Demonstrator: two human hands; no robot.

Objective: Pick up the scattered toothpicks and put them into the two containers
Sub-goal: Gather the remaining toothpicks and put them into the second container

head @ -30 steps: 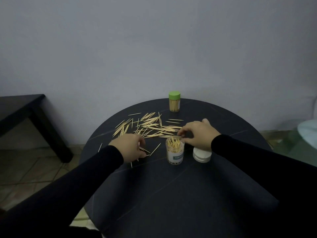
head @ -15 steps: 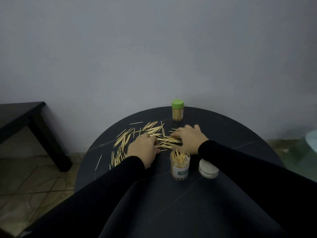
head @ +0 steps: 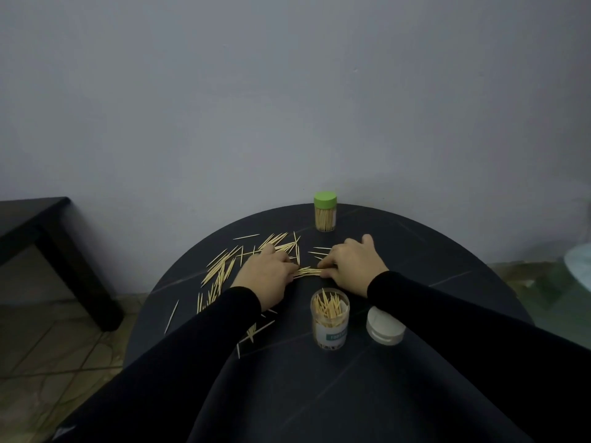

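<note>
Many wooden toothpicks (head: 224, 266) lie scattered over the left and far part of the round dark table (head: 447, 282). My left hand (head: 265, 276) and my right hand (head: 351, 266) lie palm down, fingertips facing each other. Between them they pinch the two ends of a small bundle of toothpicks (head: 308, 271) low on the tabletop. Just in front of my right wrist stands an open clear container (head: 330, 324), partly filled with upright toothpicks. A second container with a green lid (head: 325, 212), shut and full, stands at the table's far edge.
A white lid (head: 385, 327) lies right of the open container. A few toothpicks (head: 254, 334) lie near my left sleeve, one (head: 171, 316) close to the table's left edge. A black low table (head: 48, 238) stands at left, a glass surface (head: 575, 276) at right.
Both hands left the open container's sides, reached forward into the pile and drew together, gathering a small bundle between their fingertips.
</note>
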